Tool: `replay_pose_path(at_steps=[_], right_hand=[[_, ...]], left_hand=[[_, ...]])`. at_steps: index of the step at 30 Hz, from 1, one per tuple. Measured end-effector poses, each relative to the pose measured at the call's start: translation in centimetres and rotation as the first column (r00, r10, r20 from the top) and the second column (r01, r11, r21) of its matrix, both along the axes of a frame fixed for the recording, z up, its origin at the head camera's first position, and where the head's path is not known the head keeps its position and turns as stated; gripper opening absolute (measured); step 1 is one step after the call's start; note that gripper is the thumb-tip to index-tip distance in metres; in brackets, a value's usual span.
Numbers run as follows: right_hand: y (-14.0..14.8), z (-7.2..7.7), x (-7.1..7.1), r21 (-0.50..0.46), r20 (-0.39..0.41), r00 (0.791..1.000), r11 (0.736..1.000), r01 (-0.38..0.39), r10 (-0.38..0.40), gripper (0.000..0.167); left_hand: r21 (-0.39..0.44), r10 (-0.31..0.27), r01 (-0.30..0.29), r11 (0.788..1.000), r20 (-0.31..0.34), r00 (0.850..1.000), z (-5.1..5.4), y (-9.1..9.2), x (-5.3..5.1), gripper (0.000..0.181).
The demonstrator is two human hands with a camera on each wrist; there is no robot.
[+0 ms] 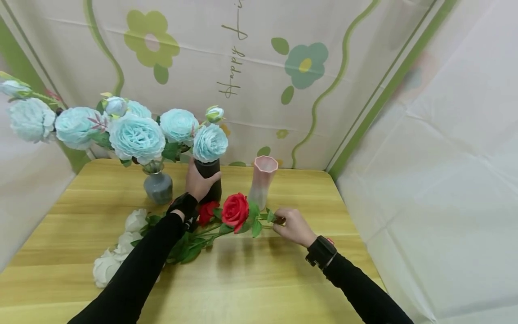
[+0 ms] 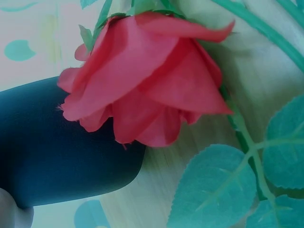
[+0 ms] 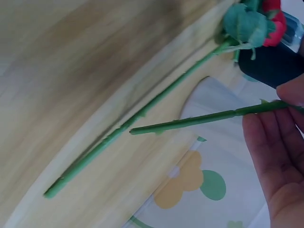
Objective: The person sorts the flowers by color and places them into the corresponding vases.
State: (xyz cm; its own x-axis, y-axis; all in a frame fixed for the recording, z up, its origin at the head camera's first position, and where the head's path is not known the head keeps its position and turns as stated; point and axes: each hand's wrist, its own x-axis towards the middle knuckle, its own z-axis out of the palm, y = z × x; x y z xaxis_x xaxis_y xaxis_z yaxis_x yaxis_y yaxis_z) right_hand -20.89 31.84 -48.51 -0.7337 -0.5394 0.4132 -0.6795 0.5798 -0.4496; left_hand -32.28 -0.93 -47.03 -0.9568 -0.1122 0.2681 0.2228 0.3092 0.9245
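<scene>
My left hand (image 1: 199, 181) grips the black vase (image 1: 212, 191), which stands upright near the back of the table. My right hand (image 1: 295, 226) pinches the green stem (image 3: 199, 120) of a red rose, its cut end free above the table. One red rose head (image 1: 235, 211) lies toward the left of that hand, in front of the pink vase (image 1: 261, 182). Another red rose (image 2: 147, 78) is against the black vase in the left wrist view. A second stem (image 3: 156, 99) rests on the tabletop in the right wrist view.
Light blue flowers (image 1: 137, 135) fill a grey glass vase (image 1: 158, 187) left of the black one. White flowers (image 1: 107, 267) lie at the left, partly behind my left sleeve. A printed curtain (image 1: 194, 54) hangs behind the wooden table (image 1: 259, 288).
</scene>
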Motion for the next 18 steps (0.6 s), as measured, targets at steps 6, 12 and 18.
replay_pose_path(at_steps=[6,12,18], right_hand=[[-0.4,0.7,-0.4,-0.143,0.002,1.000,0.990,0.011,-0.011,0.020],[-1.1,1.6,-0.1,-0.289,0.090,0.993,0.952,0.101,-0.078,0.022],[-2.8,4.3,1.3,-0.347,0.206,0.969,0.916,0.200,-0.134,0.010]], left_hand=[[0.002,-0.006,0.006,1.000,0.008,1.000,0.2,0.0,0.1,0.097],[-0.001,-0.017,0.017,1.000,0.003,1.000,-0.2,0.0,-0.1,0.097],[0.009,-0.020,0.020,1.000,-0.003,1.000,-0.4,-0.1,-0.2,0.097]])
